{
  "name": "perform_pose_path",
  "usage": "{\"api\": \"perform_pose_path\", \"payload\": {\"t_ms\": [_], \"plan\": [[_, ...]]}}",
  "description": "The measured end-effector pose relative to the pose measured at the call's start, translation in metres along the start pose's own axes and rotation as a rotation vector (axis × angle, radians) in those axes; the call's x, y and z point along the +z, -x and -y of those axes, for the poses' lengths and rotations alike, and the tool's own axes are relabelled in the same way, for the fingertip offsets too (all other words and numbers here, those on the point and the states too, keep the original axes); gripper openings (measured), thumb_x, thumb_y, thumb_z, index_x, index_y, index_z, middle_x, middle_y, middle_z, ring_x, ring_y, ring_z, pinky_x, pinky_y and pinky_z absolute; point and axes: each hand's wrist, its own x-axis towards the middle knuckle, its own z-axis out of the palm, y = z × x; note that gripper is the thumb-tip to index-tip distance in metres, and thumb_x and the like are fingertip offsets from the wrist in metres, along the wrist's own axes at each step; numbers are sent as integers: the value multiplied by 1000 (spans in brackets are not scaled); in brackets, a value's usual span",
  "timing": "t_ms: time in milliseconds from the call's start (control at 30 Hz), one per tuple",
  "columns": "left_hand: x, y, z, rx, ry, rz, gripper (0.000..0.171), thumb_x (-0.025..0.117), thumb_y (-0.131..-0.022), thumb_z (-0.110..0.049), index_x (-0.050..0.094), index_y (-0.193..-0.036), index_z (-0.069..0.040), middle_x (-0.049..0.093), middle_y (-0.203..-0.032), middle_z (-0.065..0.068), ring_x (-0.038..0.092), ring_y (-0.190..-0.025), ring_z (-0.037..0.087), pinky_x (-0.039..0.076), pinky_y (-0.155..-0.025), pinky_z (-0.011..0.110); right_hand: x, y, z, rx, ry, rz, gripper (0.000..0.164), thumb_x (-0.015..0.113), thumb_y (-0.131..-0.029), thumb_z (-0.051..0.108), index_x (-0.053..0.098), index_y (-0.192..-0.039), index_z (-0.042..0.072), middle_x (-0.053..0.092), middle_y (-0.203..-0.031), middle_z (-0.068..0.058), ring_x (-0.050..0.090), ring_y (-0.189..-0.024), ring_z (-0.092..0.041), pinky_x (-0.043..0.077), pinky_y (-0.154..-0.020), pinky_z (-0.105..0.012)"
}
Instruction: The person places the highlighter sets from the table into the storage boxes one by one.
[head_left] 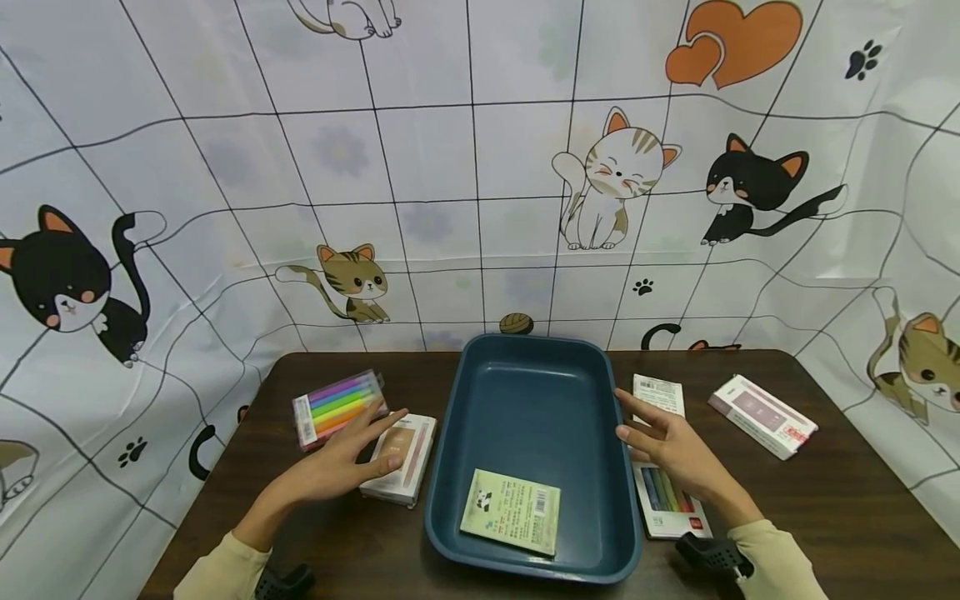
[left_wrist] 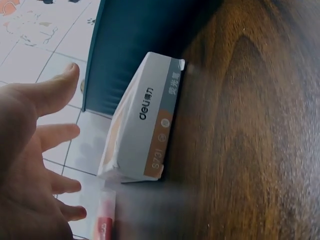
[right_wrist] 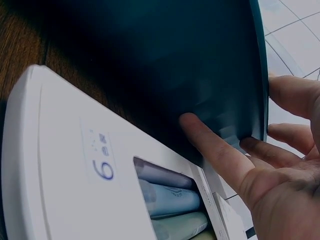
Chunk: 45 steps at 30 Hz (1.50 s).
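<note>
A deep blue plastic tray point(head_left: 540, 417) stands mid-table, with a pale green printed packet point(head_left: 512, 512) lying in its near end. My right hand point(head_left: 671, 450) is at the tray's right side; in the right wrist view its fingertips touch the outer wall and rim, fingers extended. Over a white highlighter box point(head_left: 411, 471) left of the tray, my left hand point(head_left: 337, 462) is spread. The left wrist view shows this hand point(left_wrist: 30, 150) beside the box's printed end point(left_wrist: 145, 115), apart from it and holding nothing.
A clear pack of rainbow-coloured pens point(head_left: 341, 407) lies at the back left. Right of the tray are a windowed white box of coloured pens point(head_left: 671, 512) and another white box point(head_left: 660, 392), partly behind my hand. A further white box point(head_left: 763, 417) lies farther right.
</note>
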Motion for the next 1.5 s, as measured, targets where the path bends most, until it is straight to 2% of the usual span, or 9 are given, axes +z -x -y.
{"api": "perform_pose_path", "payload": {"t_ms": [133, 233, 467, 733, 867, 933, 1133, 1300, 1500], "plan": [[0, 0, 8, 35, 41, -5, 68, 67, -98, -46, 42, -158, -24, 15, -165, 23, 21, -145, 52, 24, -103, 78, 2, 1, -1, 4, -2, 0, 67, 63, -104, 21, 31, -161, 12, 21, -165, -18, 46, -133, -45, 54, -92, -43], [0, 1, 15, 52, 73, 17, 66, 68, -98, -43, 44, -157, -23, 17, -165, 23, 20, -147, 50, 25, -104, 76, 3, 2, -2, 12, 2, 6, 67, 63, -104, 22, 30, -162, 12, 20, -165, -18, 46, -133, -46, 54, -92, -43], [-2, 1, 24, 17, 106, 54, 65, 70, -96, -45, 48, -154, -25, 19, -166, 18, 14, -150, 43, 22, -109, 72, 1, 0, 0, 4, 16, 2, 67, 64, -104, 22, 31, -161, 13, 22, -164, -18, 47, -133, -46, 54, -92, -43], [-3, 0, 22, 3, 56, 136, 70, 72, -94, -46, 46, -156, -26, 12, -167, 18, -3, -152, 43, 16, -109, 75, 0, 2, 0, 13, 22, 9, 67, 63, -104, 22, 29, -162, 13, 20, -165, -17, 46, -134, -45, 54, -92, -42], [1, -1, 20, 2, 26, 136, 69, 73, -94, -43, 48, -155, -24, 11, -167, 21, -5, -151, 44, 15, -109, 75, 0, 1, -1, -2, 12, 6, 67, 63, -104, 20, 30, -162, 12, 21, -165, -16, 47, -133, -43, 53, -93, -41], [2, -2, 17, 1, 23, 127, 67, 74, -94, -41, 49, -154, -21, 12, -166, 23, -2, -151, 45, 15, -109, 75, -1, 0, -1, -6, 15, 4, 67, 63, -104, 20, 30, -162, 12, 22, -165, -16, 48, -133, -42, 53, -92, -41], [3, -1, 7, 0, 45, 110, 66, 76, -94, -32, 51, -152, -13, 17, -162, 30, 20, -147, 50, 25, -109, 70, -2, -1, 0, -3, 22, 9, 67, 63, -104, 21, 30, -162, 13, 20, -165, -17, 47, -133, -44, 54, -92, -42], [3, -3, -4, -8, 10, 41, 62, 80, -91, -25, 56, -145, -6, 35, -154, 31, 36, -139, 50, 33, -106, 67, -3, -1, 3, -3, 35, 1, 67, 63, -104, 21, 31, -162, 14, 21, -165, -17, 48, -132, -45, 55, -91, -42], [9, -1, -17, -37, -16, -39, 66, 85, -85, -30, 60, -138, 0, 55, -141, 24, 47, -132, 46, 37, -105, 62, -1, -1, 1, 2, 20, 8, 66, 63, -104, 20, 30, -162, 12, 21, -164, -17, 47, -133, -44, 54, -92, -42]]}}
